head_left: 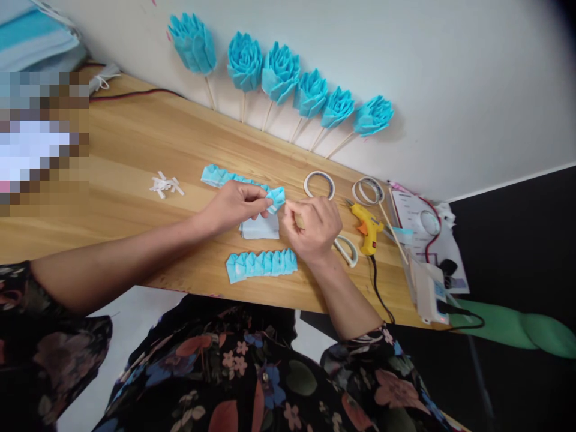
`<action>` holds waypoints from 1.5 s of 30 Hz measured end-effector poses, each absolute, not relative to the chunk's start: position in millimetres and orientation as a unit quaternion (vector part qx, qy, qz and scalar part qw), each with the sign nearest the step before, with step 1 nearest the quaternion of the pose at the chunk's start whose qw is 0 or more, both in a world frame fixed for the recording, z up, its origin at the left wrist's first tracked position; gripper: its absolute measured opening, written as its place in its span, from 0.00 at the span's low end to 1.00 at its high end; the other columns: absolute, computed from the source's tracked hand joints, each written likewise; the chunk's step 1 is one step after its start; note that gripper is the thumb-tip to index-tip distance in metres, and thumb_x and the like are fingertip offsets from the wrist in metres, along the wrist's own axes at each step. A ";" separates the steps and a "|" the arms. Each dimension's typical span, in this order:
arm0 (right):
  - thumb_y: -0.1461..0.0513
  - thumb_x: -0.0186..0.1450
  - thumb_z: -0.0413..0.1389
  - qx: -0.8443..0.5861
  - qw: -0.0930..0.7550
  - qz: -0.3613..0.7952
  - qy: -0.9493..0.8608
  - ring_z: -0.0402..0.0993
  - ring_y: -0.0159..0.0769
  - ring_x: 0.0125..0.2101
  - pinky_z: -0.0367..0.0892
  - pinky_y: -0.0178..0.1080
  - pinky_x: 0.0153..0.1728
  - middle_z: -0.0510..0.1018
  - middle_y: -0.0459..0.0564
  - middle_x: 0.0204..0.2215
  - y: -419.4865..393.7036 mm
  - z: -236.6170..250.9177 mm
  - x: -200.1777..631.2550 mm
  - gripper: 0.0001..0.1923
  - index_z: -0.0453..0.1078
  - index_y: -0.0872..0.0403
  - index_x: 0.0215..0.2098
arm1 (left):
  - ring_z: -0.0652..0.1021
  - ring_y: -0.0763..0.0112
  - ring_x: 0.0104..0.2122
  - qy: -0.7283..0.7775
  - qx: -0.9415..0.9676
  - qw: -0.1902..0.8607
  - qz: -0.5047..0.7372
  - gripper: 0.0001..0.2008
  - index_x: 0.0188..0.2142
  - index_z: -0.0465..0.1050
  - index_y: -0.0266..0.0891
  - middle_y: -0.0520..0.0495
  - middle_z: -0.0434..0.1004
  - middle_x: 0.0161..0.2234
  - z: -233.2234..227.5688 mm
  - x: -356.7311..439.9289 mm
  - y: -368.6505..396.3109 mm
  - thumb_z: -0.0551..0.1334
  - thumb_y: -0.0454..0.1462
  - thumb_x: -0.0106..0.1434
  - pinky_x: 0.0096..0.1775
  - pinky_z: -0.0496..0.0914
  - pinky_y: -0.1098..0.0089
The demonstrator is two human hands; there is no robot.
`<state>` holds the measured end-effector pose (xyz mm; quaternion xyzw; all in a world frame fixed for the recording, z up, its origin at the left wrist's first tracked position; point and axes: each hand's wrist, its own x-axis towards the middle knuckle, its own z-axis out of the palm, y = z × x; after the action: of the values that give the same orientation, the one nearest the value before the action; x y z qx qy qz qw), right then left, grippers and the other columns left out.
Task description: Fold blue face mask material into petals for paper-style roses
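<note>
My left hand (236, 204) pinches the near end of a long pleated blue paper strip (225, 177) that trails left across the wooden table (135, 144). My right hand (312, 225) is closed right beside that folded end, gripping what looks like a thin wooden stick; most of it is hidden by the fingers. Under both hands lies a small stack of pale blue folded paper (260, 228). A second pleated blue strip (261, 264) lies near the table's front edge.
Several finished blue paper roses on sticks (279, 72) lean against the white wall. Two tape rolls (318, 183), a yellow glue gun (366, 227), white-handled scissors (346, 249), skewers and a power strip (429, 294) sit to the right. White paper scraps (165, 185) lie to the left.
</note>
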<state>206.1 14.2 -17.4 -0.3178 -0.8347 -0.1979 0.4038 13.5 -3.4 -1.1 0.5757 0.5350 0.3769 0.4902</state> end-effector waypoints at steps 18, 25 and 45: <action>0.66 0.67 0.57 -0.300 0.394 -0.173 -0.851 0.70 0.34 0.29 0.61 0.41 0.33 0.78 0.44 0.25 15.4 -21.9 201.3 0.06 0.71 0.50 0.33 | 0.67 0.79 0.20 0.504 0.582 0.513 0.379 0.11 0.24 0.75 0.36 0.53 0.70 0.18 -3.5 14.7 -3.3 0.62 0.37 0.62 0.23 0.60 0.77; 0.64 0.67 0.55 -0.298 0.347 -0.107 -0.883 0.73 0.36 0.33 0.63 0.42 0.36 0.81 0.47 0.31 13.6 -20.0 205.4 0.09 0.76 0.51 0.43 | 0.68 0.78 0.20 0.506 0.570 0.518 0.389 0.11 0.24 0.75 0.36 0.52 0.70 0.18 -9.5 10.6 0.0 0.62 0.37 0.61 0.24 0.62 0.77; 0.59 0.67 0.57 -0.383 0.340 0.393 -0.764 0.73 0.31 0.35 0.72 0.38 0.39 0.76 0.45 0.35 20.8 -33.7 208.7 0.20 0.67 0.49 0.58 | 0.70 0.78 0.22 0.485 0.621 0.495 0.366 0.10 0.28 0.75 0.36 0.53 0.73 0.21 -12.8 11.8 -1.1 0.64 0.41 0.60 0.26 0.63 0.76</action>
<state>208.7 20.8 -33.7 -0.3825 -0.7642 0.3928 0.3397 11.8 -1.1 -12.8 0.6208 0.4854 0.3658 0.4952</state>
